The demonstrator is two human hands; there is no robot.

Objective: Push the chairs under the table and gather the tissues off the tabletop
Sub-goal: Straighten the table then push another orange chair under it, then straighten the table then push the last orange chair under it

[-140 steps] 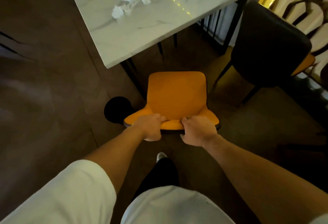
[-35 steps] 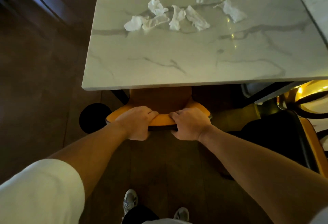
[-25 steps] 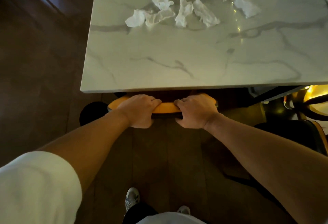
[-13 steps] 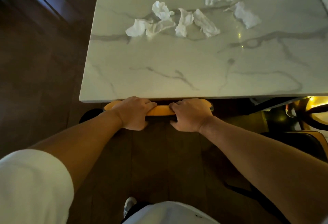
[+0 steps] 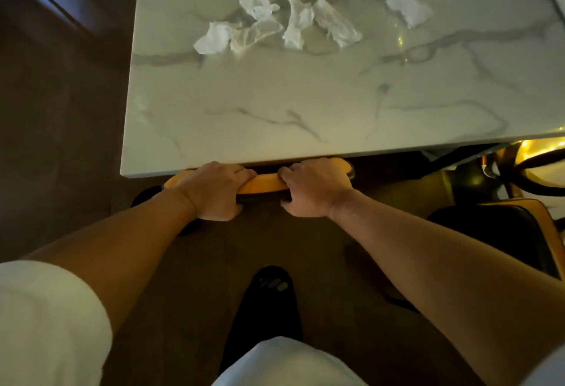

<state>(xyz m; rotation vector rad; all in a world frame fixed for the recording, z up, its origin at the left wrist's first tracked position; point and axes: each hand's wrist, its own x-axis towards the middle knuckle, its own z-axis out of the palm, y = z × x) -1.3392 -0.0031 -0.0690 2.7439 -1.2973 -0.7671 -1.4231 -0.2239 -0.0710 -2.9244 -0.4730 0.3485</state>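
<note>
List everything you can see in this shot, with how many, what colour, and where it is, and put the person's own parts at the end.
table: one, white marble with grey veins, upper centre.
tissues: about seven, white and crumpled, scattered on the far part of the tabletop.
orange chair: one, orange, tucked under the table's near edge, only the backrest top showing.
second chair: one, black back with orange seat, on the right, beside the table.
floor: dark brown, all around.
left hand: grips the orange chair's backrest.
right hand: grips the same backrest.
sleeves: white, lower corners.
shoe: one, dark, bottom centre.
</note>
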